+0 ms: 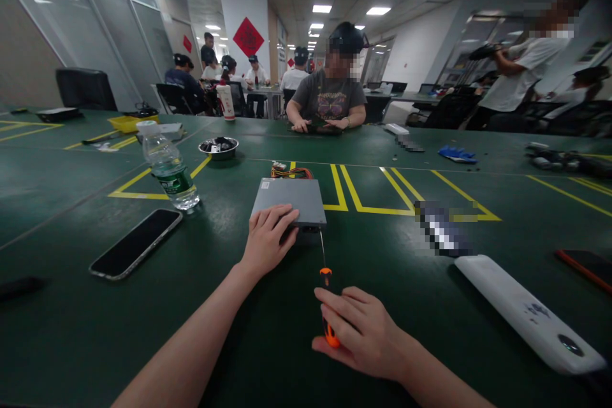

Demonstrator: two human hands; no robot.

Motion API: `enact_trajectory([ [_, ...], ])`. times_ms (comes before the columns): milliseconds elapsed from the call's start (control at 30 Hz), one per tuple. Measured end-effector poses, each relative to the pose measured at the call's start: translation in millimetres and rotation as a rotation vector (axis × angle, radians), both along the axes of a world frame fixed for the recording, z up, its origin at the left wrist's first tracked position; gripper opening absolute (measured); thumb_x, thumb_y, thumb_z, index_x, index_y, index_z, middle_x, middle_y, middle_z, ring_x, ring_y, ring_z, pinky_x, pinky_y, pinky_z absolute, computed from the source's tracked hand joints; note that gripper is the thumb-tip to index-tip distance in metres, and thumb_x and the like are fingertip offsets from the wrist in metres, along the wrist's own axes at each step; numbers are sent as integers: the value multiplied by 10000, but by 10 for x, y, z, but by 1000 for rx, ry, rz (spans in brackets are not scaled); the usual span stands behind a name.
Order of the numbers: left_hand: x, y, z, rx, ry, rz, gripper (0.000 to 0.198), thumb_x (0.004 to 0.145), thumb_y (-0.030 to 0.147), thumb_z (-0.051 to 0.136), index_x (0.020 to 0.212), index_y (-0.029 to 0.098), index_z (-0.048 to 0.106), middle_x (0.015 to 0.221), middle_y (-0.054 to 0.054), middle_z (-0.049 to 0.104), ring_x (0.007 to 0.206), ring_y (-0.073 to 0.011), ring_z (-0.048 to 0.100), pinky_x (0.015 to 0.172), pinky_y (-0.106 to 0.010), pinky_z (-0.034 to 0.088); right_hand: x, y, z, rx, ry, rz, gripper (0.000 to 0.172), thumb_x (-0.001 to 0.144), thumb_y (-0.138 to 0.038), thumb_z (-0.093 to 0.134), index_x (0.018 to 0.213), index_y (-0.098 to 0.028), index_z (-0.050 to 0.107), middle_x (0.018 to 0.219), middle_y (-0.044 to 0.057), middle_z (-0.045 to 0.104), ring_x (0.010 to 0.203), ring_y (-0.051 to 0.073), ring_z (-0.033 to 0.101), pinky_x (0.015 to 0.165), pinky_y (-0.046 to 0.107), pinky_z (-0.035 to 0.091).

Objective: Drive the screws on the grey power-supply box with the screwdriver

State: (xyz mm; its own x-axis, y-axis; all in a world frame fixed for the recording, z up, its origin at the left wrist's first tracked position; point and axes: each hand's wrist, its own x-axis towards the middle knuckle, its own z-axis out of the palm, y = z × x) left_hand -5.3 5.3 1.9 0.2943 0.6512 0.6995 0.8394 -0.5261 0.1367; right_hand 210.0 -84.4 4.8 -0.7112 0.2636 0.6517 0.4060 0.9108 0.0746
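A grey computer power supply (291, 194) lies on the green table, its bundle of coloured cables (299, 172) at the far side. My left hand (270, 233) rests over its near left corner, fingers curved on the top and thumb toward the near face. In my right hand (358, 328) is an orange and black screwdriver (326, 274), gripped by its handle. Its shaft points away from me, and the tip is at the near right corner of the power supply. Whether the tip sits in a screw I cannot tell.
Left of me are a phone (136, 243) and a water bottle (169, 169); a metal bowl (218, 148) stands behind them. A white elongated device (526, 312) and an orange-edged phone (588, 266) lie to the right. A person (329, 89) sits across the table.
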Motion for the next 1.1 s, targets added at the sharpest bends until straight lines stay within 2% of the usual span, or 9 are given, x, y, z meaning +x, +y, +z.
enact_trajectory([
  [67, 1, 0, 0, -1, 0, -1, 302, 854, 270, 512, 1155, 262, 533, 1200, -38, 579, 1128, -214, 490, 931, -386, 309, 2, 7, -16, -6, 48, -9, 221, 884, -315, 532, 956, -107, 529, 965, 169, 668, 778, 176, 650, 678, 302, 509],
  [167, 6, -2, 1, 6, -4, -1, 303, 852, 264, 513, 1155, 262, 534, 1196, -38, 582, 1125, -211, 493, 932, -388, 311, 2, -6, -9, -78, 42, -8, 294, 894, -376, 470, 982, -99, 522, 954, 176, 662, 854, 202, 644, 702, 313, 513],
  [300, 11, -5, 5, 9, -5, -5, 321, 841, 254, 526, 1162, 267, 534, 1192, -41, 584, 1120, -217, 497, 929, -393, 317, -2, -35, 45, -137, -109, -12, 331, 887, -308, 439, 1139, -104, 506, 1083, 191, 613, 911, 223, 626, 760, 358, 502],
  [400, 11, -5, 5, 2, -2, -3, 315, 846, 255, 521, 1161, 264, 535, 1195, -43, 584, 1123, -216, 494, 933, -392, 312, -6, -40, 67, -119, -203, -40, 328, 908, -339, 447, 1171, -158, 520, 1108, 164, 608, 833, 216, 639, 743, 381, 499],
  [533, 7, -1, -3, 5, 3, 7, 309, 846, 261, 523, 1154, 262, 539, 1197, -40, 583, 1124, -216, 495, 933, -389, 313, -7, -29, 16, -45, -108, -38, 316, 922, -377, 441, 1036, -113, 572, 1038, 166, 636, 720, 191, 637, 655, 343, 498],
  [700, 6, -2, -7, 7, 7, 1, 305, 853, 266, 515, 1157, 261, 533, 1199, -37, 581, 1128, -212, 491, 935, -387, 309, -8, -14, -27, -57, -76, -47, 311, 903, -395, 478, 958, -105, 578, 1026, 162, 636, 786, 199, 627, 699, 327, 504],
  [900, 3, -8, 2, 5, 2, 5, 306, 850, 261, 516, 1156, 264, 534, 1199, -41, 581, 1125, -218, 494, 939, -394, 307, -18, -15, 78, -139, -197, -28, 304, 887, -374, 514, 1115, -178, 559, 1143, 145, 598, 836, 205, 621, 758, 350, 501],
  [1100, -1, -7, 5, 0, 3, -2, 305, 853, 265, 512, 1157, 265, 530, 1201, -38, 580, 1129, -213, 490, 933, -391, 310, 17, -17, 70, -134, -168, -18, 318, 874, -335, 485, 1096, -121, 562, 1101, 164, 607, 844, 213, 617, 746, 351, 496],
])
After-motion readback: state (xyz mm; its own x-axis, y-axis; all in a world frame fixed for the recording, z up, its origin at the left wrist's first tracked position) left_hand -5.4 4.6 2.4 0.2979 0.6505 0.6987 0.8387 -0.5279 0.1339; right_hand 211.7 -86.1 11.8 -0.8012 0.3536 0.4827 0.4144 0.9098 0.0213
